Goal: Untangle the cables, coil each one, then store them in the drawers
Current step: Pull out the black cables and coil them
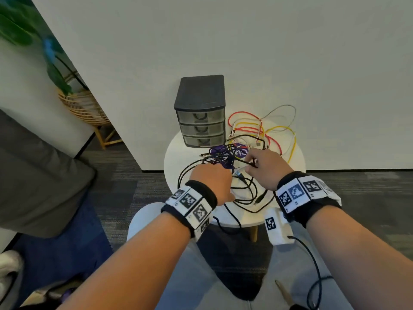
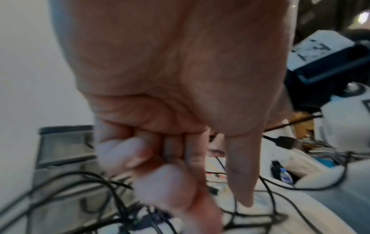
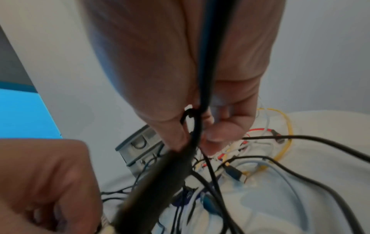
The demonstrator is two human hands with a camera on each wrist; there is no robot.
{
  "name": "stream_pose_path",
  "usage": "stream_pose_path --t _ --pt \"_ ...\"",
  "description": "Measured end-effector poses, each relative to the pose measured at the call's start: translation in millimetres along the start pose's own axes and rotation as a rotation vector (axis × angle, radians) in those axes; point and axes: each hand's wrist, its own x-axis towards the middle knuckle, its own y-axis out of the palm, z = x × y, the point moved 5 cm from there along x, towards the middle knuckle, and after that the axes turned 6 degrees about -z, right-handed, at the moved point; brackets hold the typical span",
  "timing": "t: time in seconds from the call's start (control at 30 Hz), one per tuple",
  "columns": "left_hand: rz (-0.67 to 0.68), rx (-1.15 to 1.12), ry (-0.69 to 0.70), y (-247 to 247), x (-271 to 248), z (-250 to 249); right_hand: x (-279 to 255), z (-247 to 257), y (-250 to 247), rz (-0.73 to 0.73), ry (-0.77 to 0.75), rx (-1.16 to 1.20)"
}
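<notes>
A tangle of cables lies on a round white table [image 1: 176, 153]: black cables [image 1: 243, 193], a red one [image 1: 241, 114], a yellow one [image 1: 290, 135], a white one [image 1: 288, 108] and a purple lanyard [image 1: 225, 151]. A dark grey three-drawer unit [image 1: 200, 121] stands at the table's back, all drawers closed. My right hand [image 1: 253, 163] pinches a black cable [image 3: 192, 126] between thumb and forefinger above the tangle. My left hand [image 1: 212, 177] is over the tangle's left side, fingers [image 2: 140, 150] curled on what looks like the same black cable; the grip is blurred.
A white wall rises just behind the table. A wicker plant stand [image 1: 82, 106] is at the back left and a grey cushion [image 1: 40, 175] at the left. One black cable hangs over the table's front edge [image 1: 230, 218]. A white tagged box [image 1: 277, 227] hangs under my right wrist.
</notes>
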Motion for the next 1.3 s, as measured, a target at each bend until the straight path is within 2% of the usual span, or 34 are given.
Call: stream_pose_path --t 0.1,0.2,0.33,0.43,0.5,0.57,0.63,0.67,0.77,0.83,0.9,1.0,1.07,1.13,1.23,1.3 --pt "0.062 -0.005 -0.037 12.9 4.9 -4.4 0.5 -4.7 3.1 -0.004 0.070 0.009" --pt "0.065 -0.071 -0.091 25.6 6.8 1.3 -0.2 -8.9 2.6 -0.003 0.078 0.020" --pt "0.055 -0.156 -0.158 29.0 3.1 12.1 -2.4 -16.1 5.9 0.093 0.103 0.026" --pt "0.068 -0.223 -0.177 14.9 3.5 23.4 -4.4 -20.9 7.7 0.147 0.159 -0.097" --pt "0.040 -0.335 -0.191 -5.0 4.2 34.7 -5.7 -22.2 -3.2 0.047 0.209 -0.254" --pt "-0.040 -0.471 -0.193 -30.8 2.3 46.9 -7.8 -16.9 -17.5 -0.095 0.207 -0.335" --pt "-0.179 -0.557 -0.185 -61.4 -1.8 56.8 -8.1 -7.7 -26.6 -0.217 0.122 -0.275" --pt "-0.267 -0.585 -0.177 -77.1 -4.8 60.2 -7.5 -1.1 -30.6 -0.271 0.046 -0.172" --pt "-0.479 -0.690 -0.112 -108.5 -9.5 63.9 -8.2 26.1 -45.6 -0.346 -0.202 0.361" --pt "-0.562 -0.782 -0.046 -118.6 -9.7 60.8 -7.9 47.6 -53.6 -0.334 -0.327 0.485" --pt "-0.631 -0.886 0.000 -126.0 -11.8 57.3 -4.8 65.7 -55.2 -0.316 -0.389 0.409" --pt "-0.703 -0.999 0.062 -137.3 -18.2 55.4 5.7 70.1 -46.7 -0.283 -0.369 0.400" --pt "-0.768 -1.115 0.105 -146.3 -23.8 58.7 14.3 63.3 -28.7 -0.187 -0.363 0.339" --pt "-0.894 -1.343 0.133 -157.9 -31.5 71.2 18.7 53.7 -11.1 -0.103 -0.349 0.262" --pt "-1.092 -1.842 0.181 -172.8 -45.7 102.3 21.7 32.6 9.8 -0.014 -0.269 0.169" --pt "-1.156 -1.957 0.102 -173.8 -51.3 122.4 20.0 22.2 16.8 0.036 -0.254 0.117"
